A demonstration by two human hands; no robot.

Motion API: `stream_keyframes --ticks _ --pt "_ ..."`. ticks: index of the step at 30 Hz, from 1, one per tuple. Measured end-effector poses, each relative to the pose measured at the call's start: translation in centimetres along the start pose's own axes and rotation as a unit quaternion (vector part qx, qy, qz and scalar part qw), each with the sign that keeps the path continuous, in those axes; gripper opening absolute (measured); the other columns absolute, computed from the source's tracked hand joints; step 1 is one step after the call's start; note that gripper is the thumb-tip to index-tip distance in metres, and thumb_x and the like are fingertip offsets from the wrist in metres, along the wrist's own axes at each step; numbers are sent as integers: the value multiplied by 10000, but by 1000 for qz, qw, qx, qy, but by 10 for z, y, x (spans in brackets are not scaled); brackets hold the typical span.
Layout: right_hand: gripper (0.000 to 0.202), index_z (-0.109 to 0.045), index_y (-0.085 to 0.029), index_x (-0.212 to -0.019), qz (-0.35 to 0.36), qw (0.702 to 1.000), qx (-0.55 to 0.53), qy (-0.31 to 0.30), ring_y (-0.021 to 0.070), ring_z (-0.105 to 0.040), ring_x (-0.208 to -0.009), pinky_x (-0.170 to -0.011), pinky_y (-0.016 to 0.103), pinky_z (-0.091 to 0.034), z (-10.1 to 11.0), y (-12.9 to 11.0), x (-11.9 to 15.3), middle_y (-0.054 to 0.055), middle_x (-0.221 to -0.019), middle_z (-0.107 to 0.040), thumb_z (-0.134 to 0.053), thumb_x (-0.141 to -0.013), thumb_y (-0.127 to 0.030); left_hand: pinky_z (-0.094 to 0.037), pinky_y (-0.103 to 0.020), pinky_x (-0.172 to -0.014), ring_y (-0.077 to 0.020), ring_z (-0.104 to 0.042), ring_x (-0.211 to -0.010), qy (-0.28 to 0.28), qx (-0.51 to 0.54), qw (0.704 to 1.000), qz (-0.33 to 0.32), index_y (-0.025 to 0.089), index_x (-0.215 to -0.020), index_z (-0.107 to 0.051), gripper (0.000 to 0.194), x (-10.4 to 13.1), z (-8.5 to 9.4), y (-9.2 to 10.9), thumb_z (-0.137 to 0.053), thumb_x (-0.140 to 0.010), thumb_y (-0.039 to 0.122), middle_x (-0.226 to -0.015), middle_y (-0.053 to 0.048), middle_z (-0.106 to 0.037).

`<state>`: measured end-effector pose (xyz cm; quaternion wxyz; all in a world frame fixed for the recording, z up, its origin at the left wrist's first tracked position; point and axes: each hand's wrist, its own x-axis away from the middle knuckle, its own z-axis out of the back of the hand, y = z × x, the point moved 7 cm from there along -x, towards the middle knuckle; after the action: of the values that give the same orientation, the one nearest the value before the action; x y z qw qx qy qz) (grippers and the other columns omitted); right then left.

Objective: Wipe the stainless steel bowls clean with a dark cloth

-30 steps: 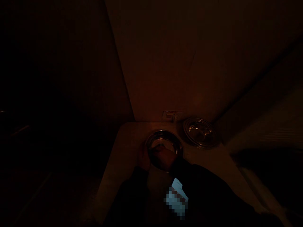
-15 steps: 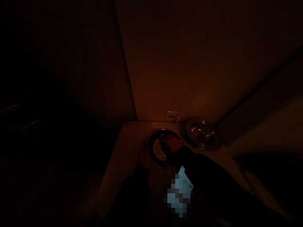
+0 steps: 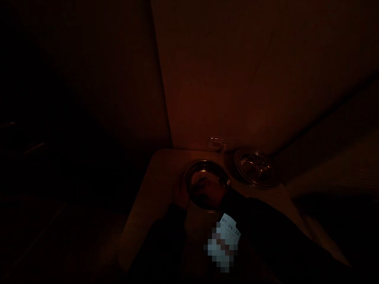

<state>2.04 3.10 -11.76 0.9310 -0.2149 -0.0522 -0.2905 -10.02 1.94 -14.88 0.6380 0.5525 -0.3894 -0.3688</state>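
A round, shiny metal plate [image 3: 204, 163] with a raised rim rests on the small wooden table. At its left edge, my left hand [image 3: 180, 193] is closed around the rim, though the gloom blurs its fingers. My right hand [image 3: 209, 192] reaches in over the near part of the plate, fingers curled down against the inside. Whatever lies under those fingers is too dark to make out. Both sleeves are dark.
Further right on the wooden table [image 3: 156, 185] lies a stack of metal plates [image 3: 256, 167]. Behind it, a wall socket [image 3: 220, 142] with a plug sits low on the wall. A lit phone-like screen [image 3: 225, 240], partly pixelated, shows below the plate. The surroundings are very dark.
My right hand has moved from the far right inside of the plate down to its near part. The left hand stays at the left rim. The view has shifted slightly.
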Motion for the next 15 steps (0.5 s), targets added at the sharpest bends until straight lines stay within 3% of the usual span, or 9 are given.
stream_keyframes --ticks 3,11,15 --pt "260 -631 -177 -1146 3 1000 -1 10 251 -552 -1190 -995 494 -459 -1 4 1 79 -1292 -588 -636 -908 -282 -410 -417 -1068 -271 -597 -1177 -11 4 1000 -2 78 -1188 -629 465 -1 -1 0 -407 -910 378 -1253 -172 -644" --pt "312 -586 -187 -1208 -104 991 48 64 229 -599 -1080 -907 454 -517 23 46 -7 88 -1264 -583 -589 -939 -344 -379 -410 -1100 -270 -560 -1236 -6 -21 1000 3 102 -1205 -634 431 -1 2 -2 -408 -904 313 -1297 -160 -624" --pt "308 -589 -190 -1207 -99 992 59 52 235 -588 -1106 -927 465 -506 17 37 2 90 -1286 -573 -591 -937 -339 -411 -403 -1074 -256 -588 -1197 -26 -10 1000 4 83 -1214 -628 441 -1 -2 0 -382 -918 298 -1281 -164 -634"
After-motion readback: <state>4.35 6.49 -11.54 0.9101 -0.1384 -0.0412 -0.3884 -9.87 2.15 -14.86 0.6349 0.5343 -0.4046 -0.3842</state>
